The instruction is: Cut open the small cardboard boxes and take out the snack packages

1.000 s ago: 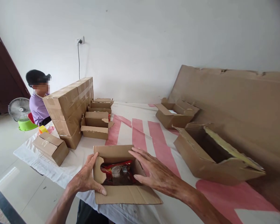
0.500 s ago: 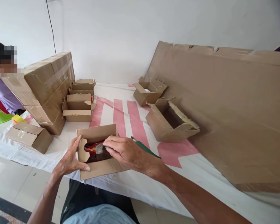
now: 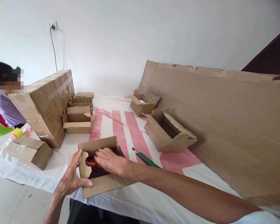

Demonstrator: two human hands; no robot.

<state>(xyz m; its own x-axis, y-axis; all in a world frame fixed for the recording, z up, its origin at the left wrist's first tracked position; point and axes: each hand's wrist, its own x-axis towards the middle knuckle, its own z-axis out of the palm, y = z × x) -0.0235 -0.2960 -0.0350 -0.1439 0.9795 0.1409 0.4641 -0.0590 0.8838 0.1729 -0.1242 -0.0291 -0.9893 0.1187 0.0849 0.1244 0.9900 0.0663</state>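
An open cardboard box (image 3: pixel 107 185) lies at the near edge of the table, its flaps folded out. My left hand (image 3: pixel 71 175) grips the box's left end, with the thumb over the front flap and the fingers along the outside. Inside the box is a shiny red packet (image 3: pixel 91 162), mostly covered by my right hand (image 3: pixel 110 160). That hand reaches in with its fingers stretched out flat over the packet; the fingertips are partly hidden. Just beyond my right forearm lies a slim green-handled tool (image 3: pixel 146 158) with a dark tip.
Open boxes stand at the right (image 3: pixel 170 133) and further back (image 3: pixel 143 107). Two more, including a near one (image 3: pixel 78 126), sit beside stacked taped cartons (image 3: pixel 49 102). A closed box (image 3: pixel 29 152) lies left. Large cardboard (image 3: pixel 212 118) leans against the wall. A person (image 3: pixel 8 107) is far left.
My right hand has moved left and deeper into the box, its fingers going from a pinch on the packet to flat over it. My left hand keeps its grip. The camera view has tilted up.
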